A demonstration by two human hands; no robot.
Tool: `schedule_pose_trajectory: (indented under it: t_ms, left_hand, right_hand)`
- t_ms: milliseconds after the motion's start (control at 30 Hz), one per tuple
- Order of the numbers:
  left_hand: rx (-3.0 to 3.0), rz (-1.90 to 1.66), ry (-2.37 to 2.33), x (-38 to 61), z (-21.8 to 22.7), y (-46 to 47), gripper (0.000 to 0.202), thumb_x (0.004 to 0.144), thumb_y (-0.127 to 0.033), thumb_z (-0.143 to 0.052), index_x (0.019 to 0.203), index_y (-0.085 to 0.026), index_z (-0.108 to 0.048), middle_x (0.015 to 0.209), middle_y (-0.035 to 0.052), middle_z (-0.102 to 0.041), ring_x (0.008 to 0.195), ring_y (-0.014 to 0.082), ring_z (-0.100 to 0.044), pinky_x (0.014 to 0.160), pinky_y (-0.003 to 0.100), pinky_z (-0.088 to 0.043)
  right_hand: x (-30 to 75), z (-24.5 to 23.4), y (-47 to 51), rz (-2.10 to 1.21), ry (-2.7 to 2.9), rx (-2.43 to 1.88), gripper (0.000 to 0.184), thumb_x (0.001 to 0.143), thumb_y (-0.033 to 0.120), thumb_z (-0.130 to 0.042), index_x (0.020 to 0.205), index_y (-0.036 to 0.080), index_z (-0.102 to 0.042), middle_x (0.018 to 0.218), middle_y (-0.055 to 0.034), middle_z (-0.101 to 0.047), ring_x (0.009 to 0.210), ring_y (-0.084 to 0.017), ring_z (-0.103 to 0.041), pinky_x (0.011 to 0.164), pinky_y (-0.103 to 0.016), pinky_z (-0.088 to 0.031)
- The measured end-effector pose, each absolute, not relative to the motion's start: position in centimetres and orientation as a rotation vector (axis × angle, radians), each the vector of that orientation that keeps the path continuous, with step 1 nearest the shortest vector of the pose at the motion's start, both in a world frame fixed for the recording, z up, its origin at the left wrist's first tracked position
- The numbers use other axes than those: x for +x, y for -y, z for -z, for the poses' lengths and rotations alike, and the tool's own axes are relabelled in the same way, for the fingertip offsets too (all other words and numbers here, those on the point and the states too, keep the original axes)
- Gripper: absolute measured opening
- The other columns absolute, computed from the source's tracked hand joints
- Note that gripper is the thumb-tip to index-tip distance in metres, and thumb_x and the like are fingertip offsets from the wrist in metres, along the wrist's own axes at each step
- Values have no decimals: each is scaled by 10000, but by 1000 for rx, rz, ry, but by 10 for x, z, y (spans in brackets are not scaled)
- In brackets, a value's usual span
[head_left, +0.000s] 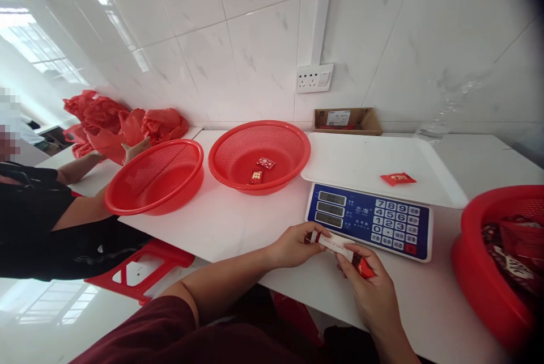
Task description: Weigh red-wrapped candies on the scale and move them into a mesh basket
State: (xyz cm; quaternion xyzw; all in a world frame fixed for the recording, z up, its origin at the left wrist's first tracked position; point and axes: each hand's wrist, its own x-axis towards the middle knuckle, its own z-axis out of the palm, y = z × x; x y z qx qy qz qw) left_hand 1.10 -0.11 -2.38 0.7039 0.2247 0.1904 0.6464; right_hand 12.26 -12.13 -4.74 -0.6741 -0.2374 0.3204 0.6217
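Between my two hands, in front of the scale, is a small white-and-dark wrapped packet (pixel 335 244). The fingers of my left hand (pixel 297 245) pinch its left end. My right hand (pixel 368 279) grips the other end, with a red packet (pixel 364 267) also tucked in its fingers. Just beyond stands the digital scale (pixel 365 219) with a blue keypad panel and a white tray (pixel 361 154) on top. One red packet (pixel 398 178) lies on that tray. Close on my right is a red basket (pixel 480 267) filled with wrapped packets.
A red basket (pixel 293 168) beyond my left hand holds two small packets. Left of it stands another red basket (pixel 187 194), beside a co-worker whose hands (pixel 135 149) touch red plastic bags (pixel 106 120). A cardboard box (pixel 369 120) sits against the wall. Below is a red stool (pixel 140 273).
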Motion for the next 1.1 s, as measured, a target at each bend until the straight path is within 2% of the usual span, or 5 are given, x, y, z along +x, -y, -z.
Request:
schedule_pose_trajectory:
  t_ms: [367, 1000, 1100]
  left_hand:
    - [1668, -471, -485, 10, 19, 0, 166, 728, -178, -585, 892, -162, -570, 743, -24, -470, 648, 87, -400, 605, 195, -337]
    - [1627, -488, -481, 9, 16, 1, 131, 748, -165, -588, 877, -148, -575, 717, -26, -451, 633, 77, -392, 604, 188, -334]
    - [1633, -477, -500, 9, 16, 1, 168, 754, -160, -584, 922, -153, -578, 721, -20, -463, 638, 81, -409, 609, 189, -349]
  right_hand:
    - [122, 48, 121, -731, 554, -1563, 375, 660, 465, -668, 940, 235, -567, 686, 36, -530, 640, -130, -532, 622, -260, -456]
    - [121, 47, 121, -712, 523, -1588, 389, 649, 470, -676, 942, 225, -600, 698, 23, -551, 657, -138, -531, 646, -274, -452]
    - [121, 48, 121, -703, 532, -1580, 390, 650, 466, -676, 945, 224, -598, 698, 22, -548, 657, -142, -531, 641, -280, -452]
